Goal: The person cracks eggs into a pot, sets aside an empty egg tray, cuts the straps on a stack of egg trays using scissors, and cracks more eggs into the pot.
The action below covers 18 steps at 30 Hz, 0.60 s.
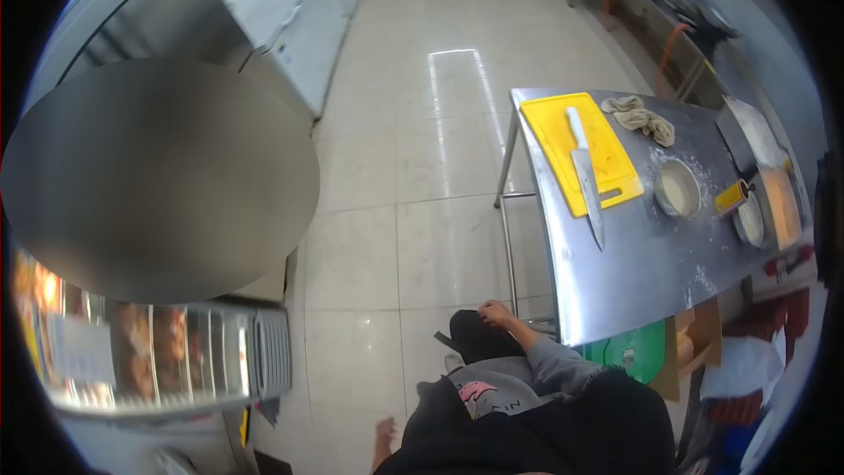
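Observation:
My right hand (497, 313) is in front of my body, over the dark cloth at my leg (470, 339). Its fingers look bent, and whether anything is in them is hidden. Low on the left hangs my left hand (385, 429), slightly blurred, fingers apart, with nothing visible in it. To my right is a steel table (598, 286), the nearest large thing to my right hand. On it lies a yellow cutting board (549, 136), with a white-handled knife (587, 176) across it, its tip past the board's edge.
Beside the board are crumpled cloths (646, 120), a metal bowl (677, 189) with pale contents and scattered white powder. A green container (633, 352) stands by the table's near end. On the left is a lit display case (272, 347); tiled floor (352, 264) runs ahead.

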Available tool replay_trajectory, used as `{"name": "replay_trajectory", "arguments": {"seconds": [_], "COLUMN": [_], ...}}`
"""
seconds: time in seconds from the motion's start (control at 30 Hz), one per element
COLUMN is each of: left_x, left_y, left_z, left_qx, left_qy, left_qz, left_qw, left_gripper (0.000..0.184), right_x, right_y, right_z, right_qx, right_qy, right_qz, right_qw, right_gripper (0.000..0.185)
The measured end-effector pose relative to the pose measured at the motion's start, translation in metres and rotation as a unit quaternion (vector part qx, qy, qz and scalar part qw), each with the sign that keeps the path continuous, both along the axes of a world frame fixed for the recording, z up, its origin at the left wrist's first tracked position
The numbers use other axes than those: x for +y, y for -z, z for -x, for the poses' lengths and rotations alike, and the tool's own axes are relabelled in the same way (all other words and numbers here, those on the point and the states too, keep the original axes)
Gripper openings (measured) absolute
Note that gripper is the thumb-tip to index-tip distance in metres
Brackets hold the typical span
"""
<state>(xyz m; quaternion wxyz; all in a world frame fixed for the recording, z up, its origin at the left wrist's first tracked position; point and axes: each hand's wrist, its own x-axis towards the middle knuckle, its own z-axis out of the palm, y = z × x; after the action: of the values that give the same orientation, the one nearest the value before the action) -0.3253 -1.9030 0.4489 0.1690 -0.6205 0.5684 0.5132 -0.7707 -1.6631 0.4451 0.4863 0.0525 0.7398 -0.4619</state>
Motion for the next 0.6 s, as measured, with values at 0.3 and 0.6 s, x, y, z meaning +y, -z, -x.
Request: {"name": "replay_trajectory", "arguments": {"seconds": [0.3,0.6], "left_x": [-0.292,-0.314], "left_y": [-0.076,0.0], "left_z": [0.458,0.604], "left_qx": [0.256,0.011], "left_qy": [-0.005,0.172], "left_qz": [0.13,-0.002], "left_qw": [0.958,0.985], "left_gripper": [0.044,0.037], "right_x": [-0.028,-0.219], "right_y": [0.077,-0.016], "right_z": [0.189,0.529], "right_qx": [0.121,-0.017], "right_qy": [0.231,0.106], "right_qz": [-0.263,-0.021], "right_qw": [0.929,0.994], "right_gripper": [0.024,0.029]}}
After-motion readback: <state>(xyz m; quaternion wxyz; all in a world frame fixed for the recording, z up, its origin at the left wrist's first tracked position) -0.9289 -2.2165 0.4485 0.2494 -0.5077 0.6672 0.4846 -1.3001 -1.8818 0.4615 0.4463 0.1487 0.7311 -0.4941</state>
